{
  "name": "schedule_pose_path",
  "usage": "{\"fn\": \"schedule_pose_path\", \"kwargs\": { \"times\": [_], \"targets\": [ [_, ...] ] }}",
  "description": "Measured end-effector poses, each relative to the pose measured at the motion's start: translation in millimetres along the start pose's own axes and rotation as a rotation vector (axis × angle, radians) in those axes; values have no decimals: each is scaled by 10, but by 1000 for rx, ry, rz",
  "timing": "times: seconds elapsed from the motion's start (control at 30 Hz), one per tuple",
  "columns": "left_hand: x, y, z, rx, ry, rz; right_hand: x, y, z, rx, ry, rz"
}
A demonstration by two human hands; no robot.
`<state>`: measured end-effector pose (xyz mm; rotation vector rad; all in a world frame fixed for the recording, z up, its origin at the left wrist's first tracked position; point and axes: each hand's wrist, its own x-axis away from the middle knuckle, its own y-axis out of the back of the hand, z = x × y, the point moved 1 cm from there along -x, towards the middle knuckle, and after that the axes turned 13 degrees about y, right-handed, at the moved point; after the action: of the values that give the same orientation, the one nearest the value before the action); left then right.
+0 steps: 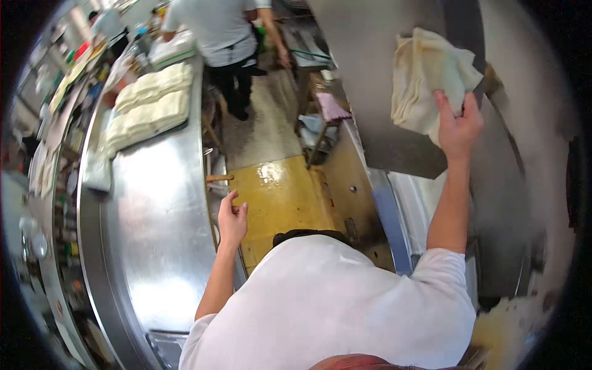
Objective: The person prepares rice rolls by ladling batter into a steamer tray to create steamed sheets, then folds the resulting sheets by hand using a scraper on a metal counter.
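My right hand (pixel 459 126) is closed on a cream folded cloth (pixel 425 77), thumb across its near edge. The cloth hangs in loose layers and overlaps the grey metal panel (pixel 382 117) at the upper right. Low beside the steel table (pixel 160 203), my left hand (pixel 233 223) is open and holds nothing, its fingers loosely bent and the thumb apart. Just beyond those fingertips, a wooden handle (pixel 219 177) juts out from the table's side.
White dough-like slabs (pixel 151 108) lie in rows on a tray at the table's far end. A person in a white shirt (pixel 209 31) stands in the aisle ahead. Wet yellow floor (pixel 271 191) runs between the table and a metal cabinet (pixel 345 191). Crowded shelves (pixel 68 185) line the left.
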<state>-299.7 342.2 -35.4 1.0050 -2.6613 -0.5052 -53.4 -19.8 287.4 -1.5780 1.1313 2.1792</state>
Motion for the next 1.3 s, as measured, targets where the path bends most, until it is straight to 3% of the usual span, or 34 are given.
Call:
{"fn": "schedule_pose_path", "kwargs": {
  "times": [0.13, 0.33, 0.5, 0.6, 0.67, 0.77, 1.0, 1.3],
  "targets": [
    [204, 405, 157, 79, 76, -168, -180, -727, 612, -225, 254, 112],
    [636, 674, 488, 149, 218, -461, -254, -1909, 1650, -454, 465, 382],
    [996, 693, 536, 151, 368, -675, 146, -3089, 2444, -712, 616, 564],
    [1170, 653, 566, 157, 481, -775, 467, -3803, 2862, -860, 663, 725],
    [1252, 612, 581, 142, 515, -849, 681, -4161, 3138, -890, 660, 962],
    [1350, 508, 586, 153, 585, -964, 973, -4687, 3522, -916, 719, 1080],
    [1423, 177, 285, 232, 752, -1186, 1234, -5397, 4209, -1028, 748, 1236],
    [1362, -45, 220, 242, 834, -1278, 1257, -5885, 4752, -1022, 760, 1302]
  ]
}}
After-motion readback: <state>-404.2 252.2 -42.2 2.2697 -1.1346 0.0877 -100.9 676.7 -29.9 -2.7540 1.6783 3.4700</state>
